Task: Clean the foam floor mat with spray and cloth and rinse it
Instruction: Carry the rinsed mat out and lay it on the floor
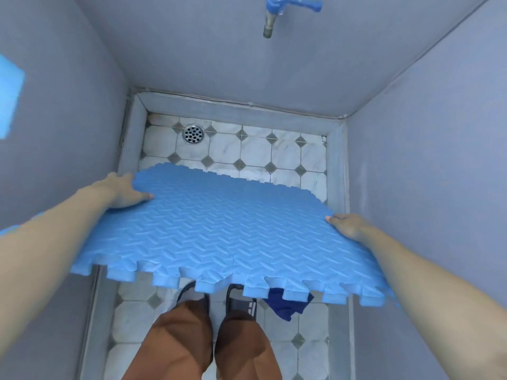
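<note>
A blue foam floor mat (225, 234) with a ridged tread pattern and jigsaw edges is held flat in the air above the tiled floor. My left hand (124, 192) grips its left edge, thumb lying on top. My right hand (347, 226) grips the right edge the same way, with the fingers hidden beneath the mat. A dark blue cloth (285, 304) lies on the floor by my right foot, partly hidden under the mat's near edge. No spray bottle is in view.
A blue-handled tap (277, 12) sticks out of the far wall, with no water running. A round metal drain (193, 133) sits in the far left of the tiled floor (285, 154). Grey walls close in on three sides. My legs and black sandals stand below the mat.
</note>
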Available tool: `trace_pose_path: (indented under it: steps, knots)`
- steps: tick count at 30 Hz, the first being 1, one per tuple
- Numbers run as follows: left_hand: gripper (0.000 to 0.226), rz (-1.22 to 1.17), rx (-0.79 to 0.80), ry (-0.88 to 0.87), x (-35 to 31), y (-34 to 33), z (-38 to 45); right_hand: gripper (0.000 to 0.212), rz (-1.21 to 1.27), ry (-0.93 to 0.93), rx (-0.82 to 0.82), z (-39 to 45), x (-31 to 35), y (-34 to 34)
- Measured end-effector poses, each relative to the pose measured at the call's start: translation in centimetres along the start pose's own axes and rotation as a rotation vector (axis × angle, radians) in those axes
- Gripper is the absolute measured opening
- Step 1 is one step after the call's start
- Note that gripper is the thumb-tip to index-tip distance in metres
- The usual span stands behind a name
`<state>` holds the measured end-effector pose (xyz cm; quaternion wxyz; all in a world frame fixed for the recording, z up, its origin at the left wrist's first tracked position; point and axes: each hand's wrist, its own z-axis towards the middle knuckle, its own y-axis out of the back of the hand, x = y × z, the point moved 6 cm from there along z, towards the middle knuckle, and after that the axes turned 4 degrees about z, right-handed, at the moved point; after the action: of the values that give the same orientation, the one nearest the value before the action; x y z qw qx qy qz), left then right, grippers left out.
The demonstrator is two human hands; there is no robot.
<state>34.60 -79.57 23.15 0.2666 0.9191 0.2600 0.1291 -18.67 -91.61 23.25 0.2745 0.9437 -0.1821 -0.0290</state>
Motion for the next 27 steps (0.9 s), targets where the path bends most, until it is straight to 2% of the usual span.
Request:
trace_pose_path:
  steps: [2, 6, 8, 11, 13, 17, 21, 24, 27]
  knots:
    - [0.096, 0.046, -0.017, -0.127, -3.5, -1.4, -2.9, 0.059, -0.067, -0.028, 0.022, 0.1, 0.0, -0.8]
    - [0.088, -0.057, 0.192, -0.669, -12.8, -8.5, -13.9, 0.06, -0.169, -0.068, 0.054, -0.1, 1.0, -2.4]
    - [0.092, -0.01, 0.214, -0.852, -15.0, -10.7, -19.2, 0.062, -0.167, -0.088, 0.049, -0.4, 1.2, -2.4]
    - [0.107, 0.009, 0.1, -0.893, -15.3, -10.6, -20.5, 0.066, -0.123, -0.104, 0.021, -0.9, 1.7, -1.7]
    - [0.109, 0.025, 0.049, -0.894, -15.3, -9.9, -20.6, 0.067, -0.128, -0.097, 0.004, -1.3, 2.3, -1.1]
    - [0.083, 0.134, -0.006, -0.944, -16.8, -10.1, -22.5, 0.061, -0.222, -0.054, -0.001, -2.7, 4.1, 0.3]
    - [0.082, 0.109, 0.041, -0.942, -17.9, -10.2, -23.4, 0.062, -0.257, 0.012, -0.049, -4.9, 6.1, 2.3]
    - [0.078, 0.092, 0.02, -0.901, -18.4, -9.6, -23.5, 0.068, -0.403, 0.032, -0.021, -8.2, 7.7, 2.8]
    - [0.074, 0.043, -0.03, -0.835, -19.3, -8.0, -22.7, 0.076, -0.569, 0.192, 0.003, -13.9, 9.7, 1.0]
